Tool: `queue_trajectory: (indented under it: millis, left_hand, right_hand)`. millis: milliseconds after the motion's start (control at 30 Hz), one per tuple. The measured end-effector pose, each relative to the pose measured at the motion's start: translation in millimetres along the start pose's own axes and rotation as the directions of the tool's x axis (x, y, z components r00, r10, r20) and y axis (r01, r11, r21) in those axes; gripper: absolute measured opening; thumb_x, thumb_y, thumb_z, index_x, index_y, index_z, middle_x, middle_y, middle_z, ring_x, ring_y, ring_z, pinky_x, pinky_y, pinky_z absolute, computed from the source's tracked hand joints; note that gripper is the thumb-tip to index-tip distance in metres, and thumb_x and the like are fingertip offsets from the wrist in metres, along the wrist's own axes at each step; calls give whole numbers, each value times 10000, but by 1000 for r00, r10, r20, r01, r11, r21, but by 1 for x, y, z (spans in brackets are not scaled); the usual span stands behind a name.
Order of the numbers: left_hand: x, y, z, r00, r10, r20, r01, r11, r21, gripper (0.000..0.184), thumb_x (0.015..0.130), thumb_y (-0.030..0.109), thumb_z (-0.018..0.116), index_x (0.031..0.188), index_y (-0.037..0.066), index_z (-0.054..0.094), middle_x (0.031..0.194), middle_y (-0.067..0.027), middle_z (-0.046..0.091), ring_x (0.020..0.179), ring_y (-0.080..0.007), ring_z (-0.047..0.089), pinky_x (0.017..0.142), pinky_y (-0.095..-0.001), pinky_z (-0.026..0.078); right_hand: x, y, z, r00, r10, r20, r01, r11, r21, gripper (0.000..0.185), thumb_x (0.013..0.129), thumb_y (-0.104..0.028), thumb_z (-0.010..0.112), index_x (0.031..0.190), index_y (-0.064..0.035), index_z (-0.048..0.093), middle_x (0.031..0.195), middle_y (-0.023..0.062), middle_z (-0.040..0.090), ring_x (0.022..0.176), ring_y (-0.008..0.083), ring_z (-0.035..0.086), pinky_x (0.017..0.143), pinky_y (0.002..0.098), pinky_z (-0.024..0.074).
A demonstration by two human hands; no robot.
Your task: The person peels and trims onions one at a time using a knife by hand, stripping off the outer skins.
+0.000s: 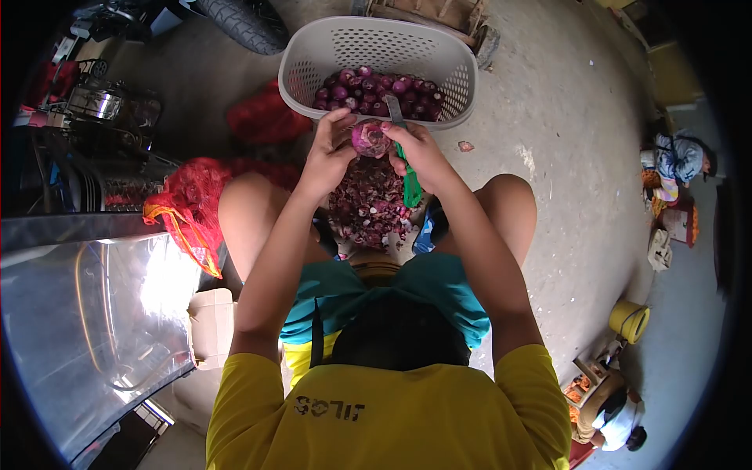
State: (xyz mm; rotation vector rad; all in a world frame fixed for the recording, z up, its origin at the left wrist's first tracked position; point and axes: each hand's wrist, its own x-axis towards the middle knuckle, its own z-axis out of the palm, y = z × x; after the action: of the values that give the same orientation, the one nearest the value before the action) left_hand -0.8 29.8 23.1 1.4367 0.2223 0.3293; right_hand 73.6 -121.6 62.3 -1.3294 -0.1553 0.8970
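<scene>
Between my two hands is a purple-red onion (370, 139), held in front of the basket's near rim. My left hand (332, 153) has its fingers closed round the onion's left side. In my right hand (419, 155) is a knife (395, 110) with a green handle, its blade pointing up and away; the thumb of that hand touches the onion. Below the hands, a heap of onion skins (372, 200) lies on the floor between my feet. Just beyond stands a grey plastic basket (294, 74) with many peeled onions (384, 90) in it.
Red net sacks (188, 196) lie to the left, beside a glass-sided case (117, 305). A tyre (244, 23) and a wooden cart (427, 12) stand behind the basket. Two people sit at the far right, near a yellow container (629, 321).
</scene>
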Motion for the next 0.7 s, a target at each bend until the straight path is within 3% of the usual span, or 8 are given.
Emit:
queue_trajectory:
  millis: [100, 133, 233, 333, 433, 467, 567, 700]
  left_hand:
    - [-6, 28, -8, 933, -115, 342, 161, 981, -109, 568, 809, -44, 507, 1350, 67, 371, 1112, -63, 558, 1014, -131, 531, 856, -254, 422]
    - [-8, 31, -8, 919, -144, 367, 217, 962, -167, 606, 809, -68, 514, 1378, 87, 374, 1154, -40, 538, 1011, -102, 513, 857, -241, 412]
    - [-11, 31, 1, 947, -57, 317, 114, 980, -163, 612, 808, -59, 582, 1370, 66, 374, 1174, -47, 537, 1057, -115, 509, 906, -256, 406]
    - [-9, 21, 2, 973, -18, 232, 50, 990, -134, 627, 795, -3, 662, 1356, 45, 385, 1198, -60, 531, 1068, -111, 505, 915, -265, 420]
    - [-7, 23, 0, 972, -29, 232, 70, 983, -172, 652, 755, 24, 720, 1332, 27, 414, 1173, -68, 550, 1044, -121, 528, 908, -284, 448]
    - [-7, 23, -1, 967, -34, 254, 80, 982, -173, 649, 751, 31, 726, 1325, 26, 425, 1157, -66, 558, 1030, -122, 536, 899, -285, 456]
    - [-8, 23, -3, 954, -39, 298, 94, 980, -174, 640, 738, 49, 744, 1307, 24, 453, 1112, -61, 581, 990, -124, 557, 874, -288, 477]
    - [-9, 24, -2, 948, -28, 317, 88, 980, -177, 638, 726, 65, 758, 1296, 25, 472, 1091, -60, 592, 958, -123, 572, 851, -289, 492]
  right_hand:
    - [0, -3, -5, 996, 56, 64, -61, 995, 76, 302, 884, -357, 570, 935, -59, 571, 703, 32, 544, 485, 61, 418, 408, 203, 318]
    - [1, -3, -6, 995, 65, 82, -72, 993, 90, 313, 885, -369, 566, 951, -63, 570, 706, 31, 544, 482, 61, 412, 408, 200, 315]
    - [-1, -5, -4, 994, 105, 31, -106, 994, 30, 343, 889, -384, 562, 1015, -65, 571, 709, 33, 545, 487, 59, 419, 409, 210, 326]
    - [-1, -5, -5, 992, 13, -125, -36, 981, -188, 392, 887, -397, 566, 1094, -64, 555, 703, 25, 534, 492, 55, 425, 409, 210, 324]
    - [-8, -12, -16, 993, -99, 66, 118, 911, -396, 440, 868, -414, 590, 1113, -48, 561, 759, 33, 580, 531, 104, 493, 462, 258, 395]
    - [8, 5, -21, 797, -554, 239, 590, 634, -499, 472, 836, -437, 622, 1041, -12, 600, 787, 77, 622, 603, 186, 558, 570, 316, 455]
    - [4, -1, -28, 912, -343, 227, 396, 584, -709, 493, 806, -455, 646, 931, 21, 626, 784, 133, 632, 674, 248, 589, 666, 360, 467]
    - [4, 1, -28, 892, -398, 214, 418, 548, -725, 577, 767, -542, 638, 857, 28, 635, 691, 170, 608, 650, 307, 591, 630, 380, 459]
